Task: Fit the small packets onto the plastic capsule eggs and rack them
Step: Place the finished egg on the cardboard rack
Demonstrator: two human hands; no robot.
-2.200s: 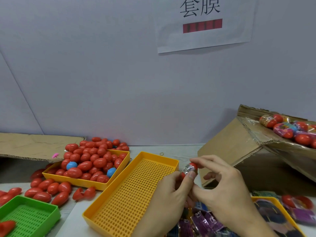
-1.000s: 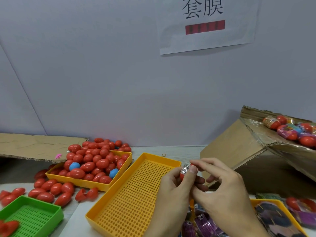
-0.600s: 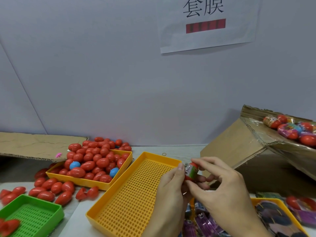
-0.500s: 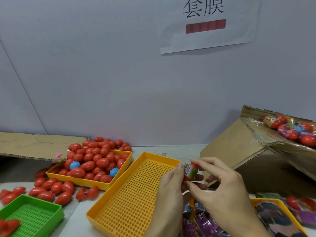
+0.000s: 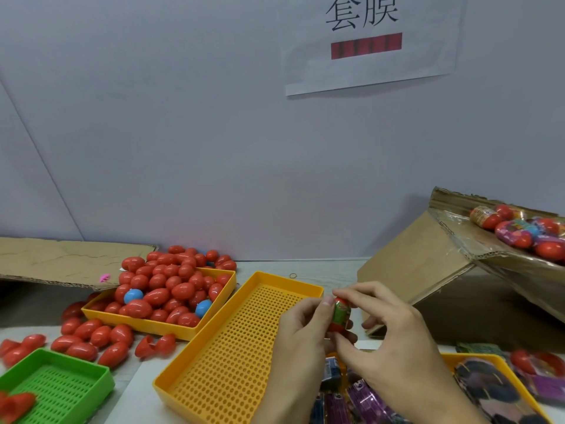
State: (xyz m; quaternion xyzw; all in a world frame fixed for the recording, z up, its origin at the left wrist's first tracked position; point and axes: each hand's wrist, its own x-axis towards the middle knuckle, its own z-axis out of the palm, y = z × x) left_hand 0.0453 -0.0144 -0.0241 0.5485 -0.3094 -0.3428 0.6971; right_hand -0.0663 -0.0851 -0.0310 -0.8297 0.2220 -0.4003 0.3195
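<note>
Both hands [image 5: 351, 335] pinch one red capsule egg [image 5: 341, 315] upright above the worktop | green packet [image 5: 341, 313], bunched at the tip a second ago, now sleeves the middle | fitting looks nearly done | perforated yellow rack [image 5: 241, 344] just beside, still bare.

Pale table [image 5: 312, 272] running up to the wall. Dead centre sits a perforated yellow tray [image 5: 232, 356]; at ten o'clock of it, touching its rim, a second yellow tray [image 5: 153, 324] heaped with red eggs [image 5: 171, 289]. Loose red eggs [image 5: 91, 339] scattered at nine o'clock, a green tray [image 5: 61, 390] at eight. Flat cardboard sheet [image 5: 61, 260] far left, tipped cardboard box [image 5: 452, 280] at two o'clock, small rubber band [image 5: 293, 275] near the wall.
</note>
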